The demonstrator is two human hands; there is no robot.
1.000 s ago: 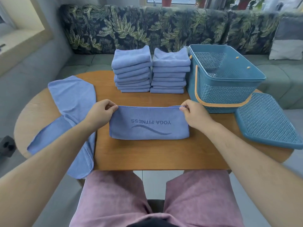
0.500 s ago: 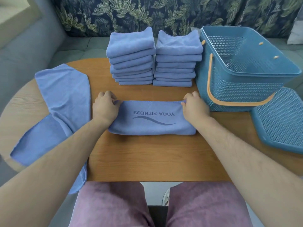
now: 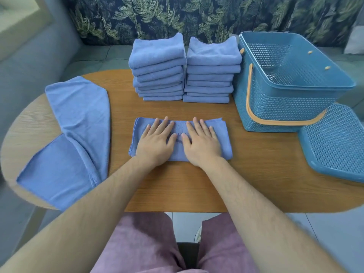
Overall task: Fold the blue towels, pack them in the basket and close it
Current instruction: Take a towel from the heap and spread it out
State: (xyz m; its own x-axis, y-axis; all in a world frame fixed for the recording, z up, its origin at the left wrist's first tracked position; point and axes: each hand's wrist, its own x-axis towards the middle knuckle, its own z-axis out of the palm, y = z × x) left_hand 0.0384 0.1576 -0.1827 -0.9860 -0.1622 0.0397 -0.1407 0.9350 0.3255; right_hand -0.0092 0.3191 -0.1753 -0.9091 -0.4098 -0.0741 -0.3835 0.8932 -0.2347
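While the left hand (image 3: 155, 143) and right hand (image 3: 202, 143) press flat, fingers straight and gripping nothing, the towel (image 3: 224, 134) lies under them on the table (image 3: 177, 184), long axis left to right, each end beside its own hand; layers probably even, though covered.

A blue towel (image 3: 224, 138), folded into a narrow band, is laid flat at the centre of the table (image 3: 177, 184), and folded blue towels are piled at 12 o'clock from it in a left stack (image 3: 157, 66) and a right stack (image 3: 212, 69), set side by side. An unfolded blue towel (image 3: 78, 119) is spread loosely at 9 o'clock, its near end hung over the table edge. The teal perforated basket (image 3: 285, 103) is stood upright and open at 2 o'clock, its orange handle (image 3: 249, 91) lowered, with its lid (image 3: 334, 142) laid flat at 3 o'clock just beside it.
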